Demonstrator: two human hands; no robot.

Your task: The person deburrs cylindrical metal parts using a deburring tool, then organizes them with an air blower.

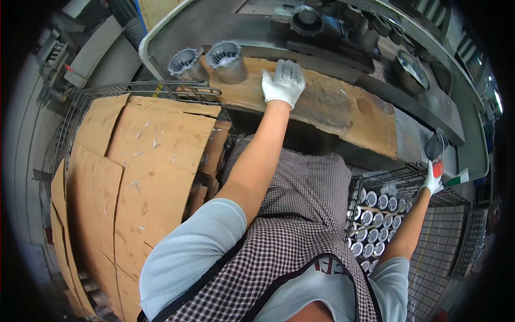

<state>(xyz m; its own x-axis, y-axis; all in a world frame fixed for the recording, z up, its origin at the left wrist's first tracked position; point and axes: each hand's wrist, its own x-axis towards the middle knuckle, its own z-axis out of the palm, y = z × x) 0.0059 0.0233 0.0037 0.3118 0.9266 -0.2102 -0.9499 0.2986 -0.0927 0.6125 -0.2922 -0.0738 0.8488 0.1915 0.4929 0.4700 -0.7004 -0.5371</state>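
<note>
Two grey metal cups (232,72), toothed at the rim, side by side toward the left end of a cardboard-covered tabletop (327,104), just left of the left hand (284,83).

One left hand, white-gloved, over the tabletop: grip unfolded, fingers extended close together, nothing visible in hold; contact with the cardboard impossible to tell.

One right hand (432,182), white-gloved, near the tabletop's right end, at a red round piece (438,169); closure of this grip, and any hold on the red round piece, impossible to tell.

One dark grey piece (435,145), just beyond the red one. One green-and-white piece (458,177), just right of the right hand.

One wire basket (437,231), nearer the body, with rows of silver-topped round parts (370,234).

One round metal part (412,72), behind the tabletop, right side.

Several cardboard sheets (161,166), at left, strewn with silvery shavings (155,140).

One checked apron (300,236), above light-blue sleeves (193,244).
</note>
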